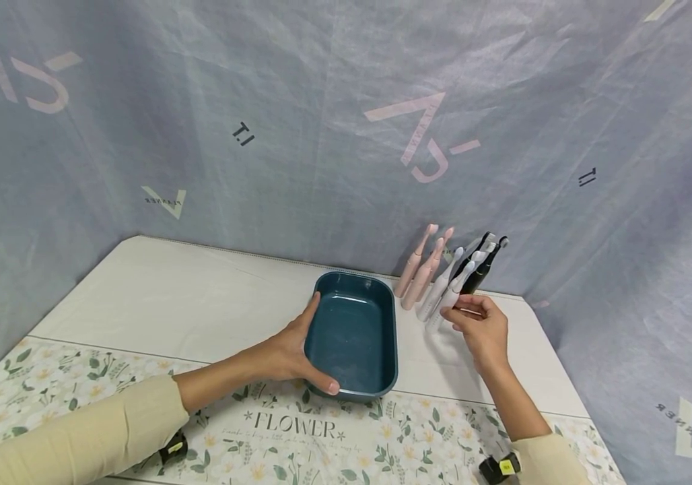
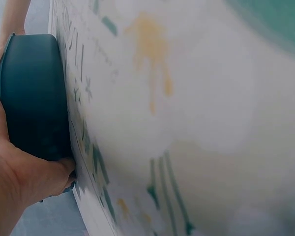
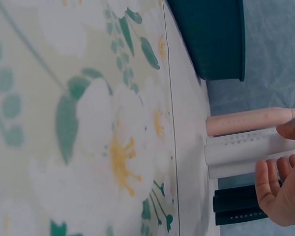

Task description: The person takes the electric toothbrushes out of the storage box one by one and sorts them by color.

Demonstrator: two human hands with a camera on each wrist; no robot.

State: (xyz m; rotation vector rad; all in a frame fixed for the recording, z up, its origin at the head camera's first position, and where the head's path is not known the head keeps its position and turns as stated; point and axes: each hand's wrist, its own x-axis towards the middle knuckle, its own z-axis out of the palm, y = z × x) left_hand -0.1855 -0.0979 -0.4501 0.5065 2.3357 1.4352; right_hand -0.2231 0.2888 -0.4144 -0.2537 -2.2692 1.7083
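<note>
A dark teal rectangular basin (image 1: 352,337) stands on the table mat. My left hand (image 1: 288,350) grips it at the left side, the thumb over the front rim. In the left wrist view the fingers press low against the basin's outer wall (image 2: 34,93). To the right, electric toothbrushes stand upright in a cluster: pink ones (image 1: 421,279), white ones and black ones (image 1: 479,273). My right hand (image 1: 482,330) pinches the nearest white electric toothbrush (image 1: 445,306), thumb on one side and curled fingers on the other. In the right wrist view, its white handle (image 3: 246,147) shows beside a pink one.
The table mat (image 1: 213,289) has a plain white back part and a floral front band with "FLOWER" printed on it. A grey-blue printed cloth (image 1: 297,135) hangs close behind the toothbrushes and round both sides. Black wrist devices (image 1: 499,467) sit at both wrists.
</note>
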